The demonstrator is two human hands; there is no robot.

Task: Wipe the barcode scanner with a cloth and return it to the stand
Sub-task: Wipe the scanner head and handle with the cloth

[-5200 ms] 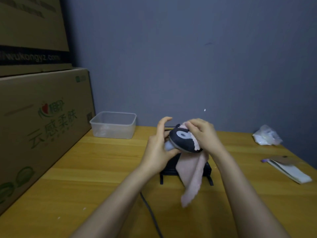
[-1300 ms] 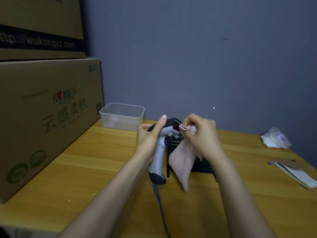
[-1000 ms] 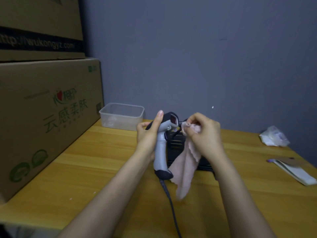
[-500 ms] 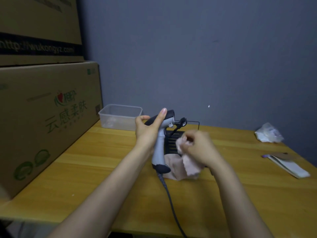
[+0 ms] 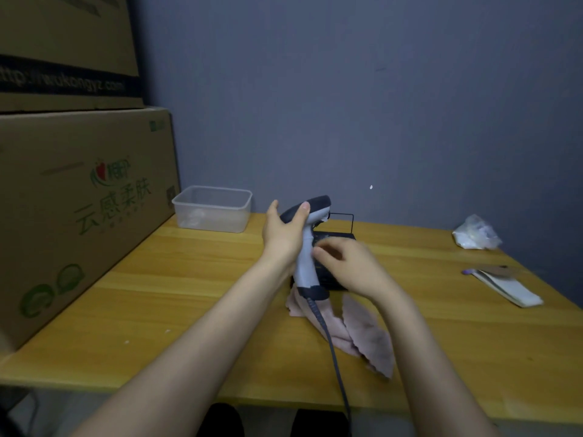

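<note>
Barcode scanner point(image 5: 307, 247) upright, handle down, in your left hand point(image 5: 284, 236), directly over the stand point(image 5: 331, 263). Your right hand point(image 5: 347, 266) is empty, loosely curled beside the handle. Cloth point(image 5: 356, 332) lies on the table point(image 5: 189, 294).

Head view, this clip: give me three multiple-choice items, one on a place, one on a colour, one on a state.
1. Where is the cloth?
A. on the table, before the stand
B. in the clear plastic container
C. in the right hand

2. What colour is the cloth?
A. blue
B. pale pink
C. green

3. What holds the barcode scanner?
A. the stand
B. the left hand
C. nothing

Key: 1 A, it lies flat on the table before the stand. 2 B, the fabric is pale pink. 3 B, the left hand wraps its grip; the right hand is empty.
</note>
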